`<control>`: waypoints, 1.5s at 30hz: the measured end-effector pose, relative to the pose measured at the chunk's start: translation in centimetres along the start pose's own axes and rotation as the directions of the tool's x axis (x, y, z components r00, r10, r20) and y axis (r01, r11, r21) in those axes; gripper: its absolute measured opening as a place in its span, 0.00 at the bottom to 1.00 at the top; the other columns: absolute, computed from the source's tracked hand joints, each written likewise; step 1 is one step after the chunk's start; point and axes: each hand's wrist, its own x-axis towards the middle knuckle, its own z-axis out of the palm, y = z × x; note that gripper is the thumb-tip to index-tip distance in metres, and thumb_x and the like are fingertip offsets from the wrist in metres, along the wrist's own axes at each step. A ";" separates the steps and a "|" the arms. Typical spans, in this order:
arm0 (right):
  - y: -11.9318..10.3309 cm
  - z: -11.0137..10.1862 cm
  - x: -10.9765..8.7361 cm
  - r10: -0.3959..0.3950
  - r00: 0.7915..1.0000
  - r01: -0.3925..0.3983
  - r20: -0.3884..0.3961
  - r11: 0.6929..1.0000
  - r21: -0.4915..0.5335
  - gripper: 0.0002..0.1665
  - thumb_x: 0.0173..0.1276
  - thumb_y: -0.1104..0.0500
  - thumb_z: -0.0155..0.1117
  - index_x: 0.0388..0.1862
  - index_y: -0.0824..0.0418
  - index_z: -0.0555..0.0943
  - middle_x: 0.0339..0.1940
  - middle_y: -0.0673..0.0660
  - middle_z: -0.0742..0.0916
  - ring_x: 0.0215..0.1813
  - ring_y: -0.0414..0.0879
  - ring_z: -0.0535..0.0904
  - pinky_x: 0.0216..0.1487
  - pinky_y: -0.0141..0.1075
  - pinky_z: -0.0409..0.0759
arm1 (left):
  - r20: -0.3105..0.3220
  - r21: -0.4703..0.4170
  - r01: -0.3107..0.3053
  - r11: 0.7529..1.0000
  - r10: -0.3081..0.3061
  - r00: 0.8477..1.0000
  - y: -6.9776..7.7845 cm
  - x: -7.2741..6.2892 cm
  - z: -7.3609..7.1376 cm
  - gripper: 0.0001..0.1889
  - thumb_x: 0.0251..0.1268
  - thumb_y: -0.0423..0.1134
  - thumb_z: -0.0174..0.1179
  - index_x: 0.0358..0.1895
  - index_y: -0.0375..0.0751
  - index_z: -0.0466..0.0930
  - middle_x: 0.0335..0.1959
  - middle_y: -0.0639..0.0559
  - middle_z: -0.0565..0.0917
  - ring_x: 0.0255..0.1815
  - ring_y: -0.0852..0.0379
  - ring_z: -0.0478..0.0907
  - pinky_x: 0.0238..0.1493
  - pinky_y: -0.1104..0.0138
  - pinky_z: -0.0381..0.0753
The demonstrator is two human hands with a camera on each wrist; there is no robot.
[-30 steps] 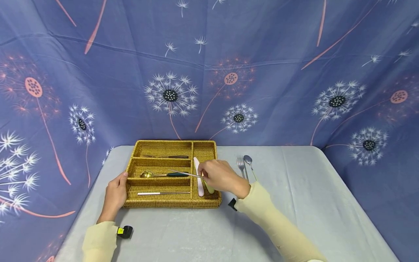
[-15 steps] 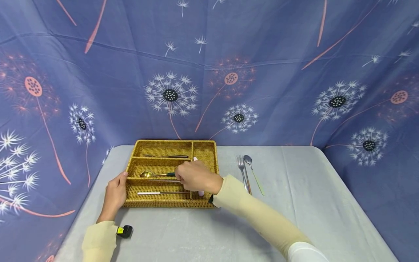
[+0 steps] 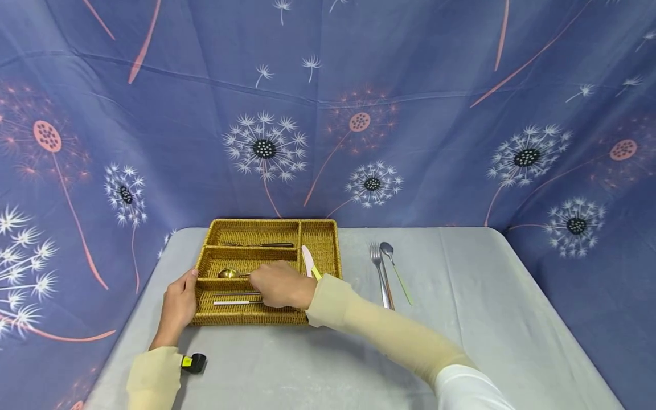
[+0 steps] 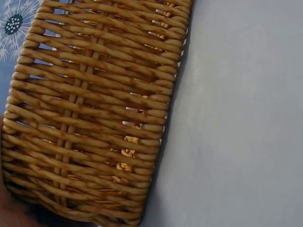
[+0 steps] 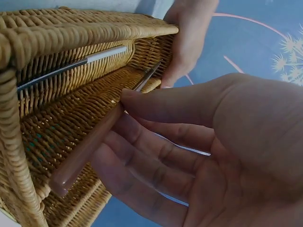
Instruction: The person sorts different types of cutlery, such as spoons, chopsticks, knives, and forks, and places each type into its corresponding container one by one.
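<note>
My left hand (image 3: 179, 302) holds the left end of a woven cutlery tray (image 3: 271, 320). In the left wrist view the tray's outer wall (image 4: 90, 109) fills the left side. My right hand (image 3: 282, 285) is over the tray's front compartment and pinches a chopstick (image 5: 90, 146) with a brown handle and a thin metal end. In the right wrist view, thumb and fingers meet around the brown handle. A white-and-metal chopstick (image 3: 230, 303) lies beside it in that compartment. The middle compartment has a gold spoon (image 3: 229, 273), its handle mostly hidden by my right hand.
A dark-handled fork (image 3: 266, 245) lies in the back compartment. Knives with pink (image 3: 307, 259) and yellow-green (image 3: 316, 273) parts lie in the right compartment. Right of the tray are a silver fork (image 3: 379, 270), a thin brown-handled piece (image 3: 389, 290) and a green-handled spoon (image 3: 397, 270).
My right hand has moved left and down from the right compartment to the front one, carrying the chopstick. My left hand has stayed at the tray's left end.
</note>
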 end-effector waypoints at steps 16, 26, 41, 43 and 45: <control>-0.9 0.8 1.3 0.037 0.994 -0.029 0.107 0.997 -0.073 0.21 0.70 0.70 0.73 0.24 0.52 0.74 0.19 0.45 0.73 0.22 0.38 0.64 0.22 0.28 0.72 | 0.012 -0.005 -0.003 1.000 0.003 1.000 0.2 -0.1 -0.1 0.36 0.92 0.57 0.32 0.81 0.31 0.65 0.79 0.27 0.65 0.81 0.25 0.59 0.82 0.36 0.58; -0.5 0.8 1.3 0.048 0.992 -0.044 0.121 0.998 -0.034 0.22 0.71 0.72 0.70 0.24 0.52 0.73 0.20 0.45 0.74 0.24 0.38 0.65 0.24 0.28 0.70 | 0.009 -0.014 -0.005 1.000 0.005 1.000 0.1 0.1 0.0 0.36 0.92 0.57 0.32 0.81 0.31 0.64 0.79 0.28 0.65 0.81 0.26 0.59 0.83 0.37 0.57; 2.3 0.2 -3.6 0.044 0.992 -0.017 -0.115 0.974 0.226 0.07 0.77 0.58 0.72 0.49 0.57 0.89 0.34 0.45 0.88 0.28 0.35 0.77 0.28 0.29 0.77 | 0.004 -0.017 0.004 1.000 -0.004 1.000 -0.1 -0.1 0.0 0.35 0.92 0.57 0.32 0.81 0.32 0.65 0.79 0.28 0.66 0.81 0.26 0.60 0.82 0.36 0.58; 2.9 0.2 -5.0 0.088 0.986 -0.041 -0.144 0.952 0.302 0.10 0.77 0.56 0.72 0.52 0.59 0.88 0.32 0.44 0.86 0.27 0.34 0.76 0.27 0.29 0.76 | 0.000 -0.015 0.003 1.000 -0.003 1.000 -0.1 -0.1 0.0 0.35 0.92 0.57 0.33 0.81 0.32 0.66 0.79 0.28 0.66 0.81 0.26 0.60 0.82 0.36 0.58; 3.5 0.3 -6.4 0.127 0.975 -0.053 -0.183 0.929 0.366 0.11 0.77 0.57 0.73 0.52 0.61 0.88 0.31 0.43 0.85 0.26 0.33 0.75 0.26 0.30 0.75 | -0.002 -0.012 0.004 1.000 -0.004 1.000 -0.2 0.0 -0.1 0.35 0.92 0.57 0.32 0.81 0.31 0.66 0.79 0.28 0.66 0.81 0.25 0.60 0.82 0.36 0.58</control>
